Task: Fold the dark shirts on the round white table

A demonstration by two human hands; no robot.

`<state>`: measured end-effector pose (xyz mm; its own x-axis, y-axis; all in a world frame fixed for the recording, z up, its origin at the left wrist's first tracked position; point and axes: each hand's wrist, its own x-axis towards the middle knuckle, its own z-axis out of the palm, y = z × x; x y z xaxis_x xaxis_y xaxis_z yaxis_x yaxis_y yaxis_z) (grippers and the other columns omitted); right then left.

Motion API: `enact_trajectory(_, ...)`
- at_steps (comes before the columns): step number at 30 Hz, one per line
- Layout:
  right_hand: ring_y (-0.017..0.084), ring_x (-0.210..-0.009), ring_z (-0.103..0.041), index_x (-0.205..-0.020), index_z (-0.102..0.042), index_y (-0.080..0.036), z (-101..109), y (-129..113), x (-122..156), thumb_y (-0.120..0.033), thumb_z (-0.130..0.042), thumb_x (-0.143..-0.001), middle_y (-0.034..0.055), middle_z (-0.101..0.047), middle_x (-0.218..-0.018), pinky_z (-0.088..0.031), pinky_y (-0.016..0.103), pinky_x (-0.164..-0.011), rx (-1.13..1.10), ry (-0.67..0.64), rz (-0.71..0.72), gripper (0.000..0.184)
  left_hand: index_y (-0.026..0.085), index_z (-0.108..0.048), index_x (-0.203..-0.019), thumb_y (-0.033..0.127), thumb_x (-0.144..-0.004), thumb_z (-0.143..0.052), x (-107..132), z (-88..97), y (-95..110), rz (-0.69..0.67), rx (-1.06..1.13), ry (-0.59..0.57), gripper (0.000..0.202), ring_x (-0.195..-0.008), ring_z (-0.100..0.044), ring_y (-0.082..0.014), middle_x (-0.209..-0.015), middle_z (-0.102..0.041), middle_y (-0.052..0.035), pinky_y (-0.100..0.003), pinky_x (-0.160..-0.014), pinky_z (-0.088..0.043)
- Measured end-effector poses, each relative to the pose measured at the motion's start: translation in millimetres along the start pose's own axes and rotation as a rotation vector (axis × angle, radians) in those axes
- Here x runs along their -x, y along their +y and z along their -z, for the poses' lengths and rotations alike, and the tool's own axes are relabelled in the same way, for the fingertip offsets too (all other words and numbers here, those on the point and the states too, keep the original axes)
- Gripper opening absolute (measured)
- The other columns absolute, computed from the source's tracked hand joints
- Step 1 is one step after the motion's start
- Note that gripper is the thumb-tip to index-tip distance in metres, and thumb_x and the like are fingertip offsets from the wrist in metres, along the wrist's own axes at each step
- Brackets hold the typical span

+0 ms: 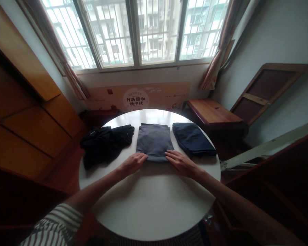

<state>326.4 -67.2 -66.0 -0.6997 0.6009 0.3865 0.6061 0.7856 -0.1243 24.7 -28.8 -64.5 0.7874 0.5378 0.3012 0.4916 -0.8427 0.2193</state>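
A folded grey garment, perhaps trousers, lies flat in the middle of a round white table. My left hand is at its near left corner, fingers bent together over the edge; the thumb is hidden. At the near right corner, my right hand rests its outstretched, slightly parted fingers on the cloth. To the right lies a folded dark navy garment, close to my right hand. A loosely bundled black garment lies to the left, apart from the grey one.
Beyond the table stands a wooden bench or low table at the right. A printed panel leans beneath the barred window. Wooden cabinets line the left side. A framed wooden piece leans against the right wall.
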Motion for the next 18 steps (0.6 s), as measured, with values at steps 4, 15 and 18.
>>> enact_trajectory(4, 0.026, -0.095, -0.07, -0.114, -0.067, -0.012, 33.8, -10.0, -4.9, -0.017, -0.04, -0.094, 0.0162, -0.073, -0.103, -0.055, 0.041, -0.086, -0.164, 0.085, -0.155, 0.034, 0.018, -0.068, -0.115, 0.011, -0.089, -0.051, -8.9, 40.4, 18.5, 0.14, 0.29, 0.106, 0.032, -0.092, -0.069, -0.0259, -0.099, -0.071, -0.0135, -0.04, -0.091, -0.054)
enact_trajectory(15, 0.016, -0.065, -0.063, -0.092, -0.073, -0.017, 182.5, 4.1, -89.8, -0.042, -0.075, -0.074, 0.0019, -0.068, -0.074, -0.049, 0.027, -0.059, -0.921, 0.427, -0.425, 0.031, 0.017, -0.075, -0.097, 0.029, -0.088, -0.055, -95.4, 180.7, -7.0, 0.546, 0.9, 0.495, 0.025, -0.09, -0.07, -0.0284, -0.084, -0.073, -0.0059, -0.038, -0.072, -0.058)
enact_trajectory(18, 0.016, -0.065, -0.064, -0.09, -0.073, -0.014, 169.0, 38.3, -114.4, -0.037, -0.073, -0.075, 0.0048, -0.071, -0.077, -0.051, 0.028, -0.062, -0.948, 0.356, -0.469, 0.028, 0.018, -0.071, -0.111, 0.036, -0.093, -0.047, -101.1, 142.6, -24.6, 0.669, 0.966, 0.592, 0.035, -0.101, -0.068, -0.03, -0.096, -0.073, -0.0084, -0.042, -0.077, -0.058)
